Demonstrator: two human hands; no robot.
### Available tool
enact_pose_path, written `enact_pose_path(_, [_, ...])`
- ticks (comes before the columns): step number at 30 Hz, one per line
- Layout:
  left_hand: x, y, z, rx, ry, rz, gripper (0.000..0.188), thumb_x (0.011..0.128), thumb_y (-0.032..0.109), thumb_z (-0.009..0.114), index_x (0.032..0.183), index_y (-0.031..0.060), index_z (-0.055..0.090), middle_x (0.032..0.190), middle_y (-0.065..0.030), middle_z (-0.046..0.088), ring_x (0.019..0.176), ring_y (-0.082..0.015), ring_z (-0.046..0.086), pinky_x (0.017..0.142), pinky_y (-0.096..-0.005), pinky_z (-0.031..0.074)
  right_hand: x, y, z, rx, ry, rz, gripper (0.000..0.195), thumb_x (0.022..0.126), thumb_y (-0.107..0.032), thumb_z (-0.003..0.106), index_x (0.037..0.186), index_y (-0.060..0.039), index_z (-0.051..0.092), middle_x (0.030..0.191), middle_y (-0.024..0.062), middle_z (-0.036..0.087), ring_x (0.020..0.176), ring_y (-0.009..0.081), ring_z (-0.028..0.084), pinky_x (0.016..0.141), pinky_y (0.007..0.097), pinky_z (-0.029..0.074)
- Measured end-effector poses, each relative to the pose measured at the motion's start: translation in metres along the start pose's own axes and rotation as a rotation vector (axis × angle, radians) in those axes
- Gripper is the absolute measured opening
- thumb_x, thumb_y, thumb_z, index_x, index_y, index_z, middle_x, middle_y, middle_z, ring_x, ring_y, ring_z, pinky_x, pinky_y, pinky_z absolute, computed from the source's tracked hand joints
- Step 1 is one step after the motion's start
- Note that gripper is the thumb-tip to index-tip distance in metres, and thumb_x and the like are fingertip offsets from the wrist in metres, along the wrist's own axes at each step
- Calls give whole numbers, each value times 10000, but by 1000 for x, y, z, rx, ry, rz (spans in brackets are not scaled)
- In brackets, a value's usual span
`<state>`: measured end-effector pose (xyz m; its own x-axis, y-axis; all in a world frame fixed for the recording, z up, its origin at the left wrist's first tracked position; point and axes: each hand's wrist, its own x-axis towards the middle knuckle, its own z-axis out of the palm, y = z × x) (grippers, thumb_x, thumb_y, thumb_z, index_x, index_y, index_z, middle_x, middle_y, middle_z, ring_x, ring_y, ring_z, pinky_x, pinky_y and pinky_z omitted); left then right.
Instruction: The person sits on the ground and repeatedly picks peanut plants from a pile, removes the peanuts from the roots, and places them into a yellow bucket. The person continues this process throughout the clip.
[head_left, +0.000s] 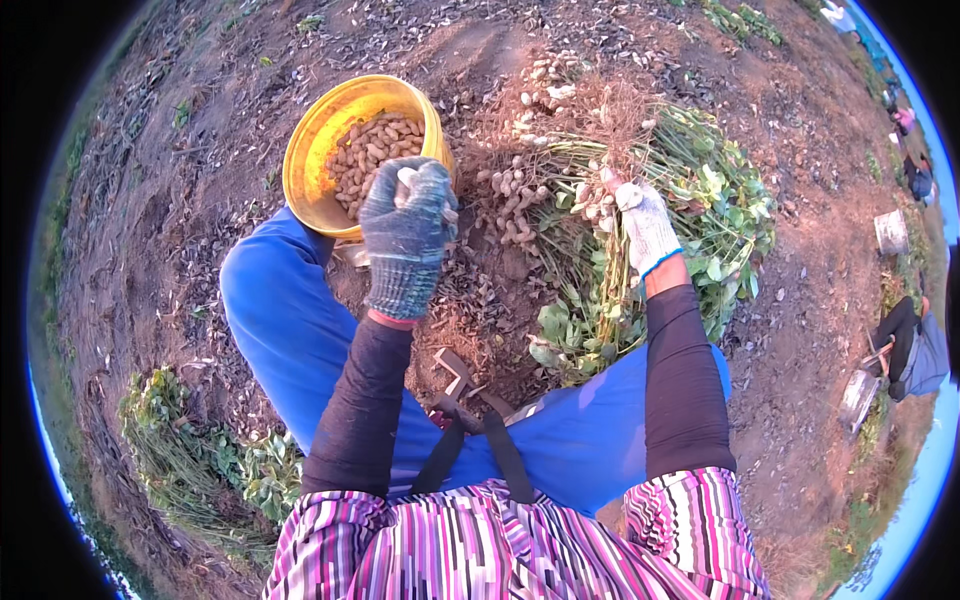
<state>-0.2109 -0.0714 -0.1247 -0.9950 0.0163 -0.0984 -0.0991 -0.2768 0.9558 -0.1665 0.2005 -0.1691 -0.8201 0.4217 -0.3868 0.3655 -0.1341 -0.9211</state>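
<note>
My left hand (409, 232), in a grey-blue knit glove, is closed around a few peanut pods (406, 178) at the near right rim of a yellow bucket (307, 161). Loose peanuts (371, 154) cover part of the bucket's bottom. My right hand (646, 225), in a white knit glove, grips a bunch of peanut plants (616, 277) just below the roots. Pods (596, 202) still hang on this bunch beside my fingers. Under it lies a heap of pulled peanut plants (720, 187), with roots and pods (517, 199) pointing left and towards the top.
Between my legs is a wooden piece with dark straps (457, 382). More pulled plants (180, 457) lie on the soil at lower left. Far right, a person (919, 349) bends beside a pale bucket (859, 397); another bucket (892, 232) stands farther up. Dry leaves litter the ground.
</note>
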Motion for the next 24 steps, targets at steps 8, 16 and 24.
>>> enact_pose_path(8, [89, 30, -88, 1899, 58, 519, 506, 895, 435, 678, 1313, 154, 629, 1402, -187, 559, 1354, -410, 435, 1065, -548, 363, -35, -33, 10, 226, -275, -6, 280, 979, -338, 633, 1053, -73, 685, 887, 1, 701, 754, 95, 654, 603, 260, 532])
enact_pose_path(16, [-5, -16, 21, 228, -570, 63, 514, 979, 300, 640, 1393, 20, 521, 1340, -110, 574, 1180, -205, 568, 998, -346, 469, -52, -40, 24, 243, -235, 12, 350, 1007, -364, 589, 1097, -40, 683, 847, 9, 668, 713, 99, 651, 603, 247, 541])
enact_pose_path(24, [-34, -45, 72, -145, -455, -160, 726, 830, 137, 822, 1414, 7, 410, 1215, -59, 597, 1081, -126, 584, 933, -282, 512, -56, -25, 18, -471, -319, -567, 385, 1011, -147, 456, 1363, -89, 601, 1311, 143, 642, 1172, 275, 619, 1058, 394, 440])
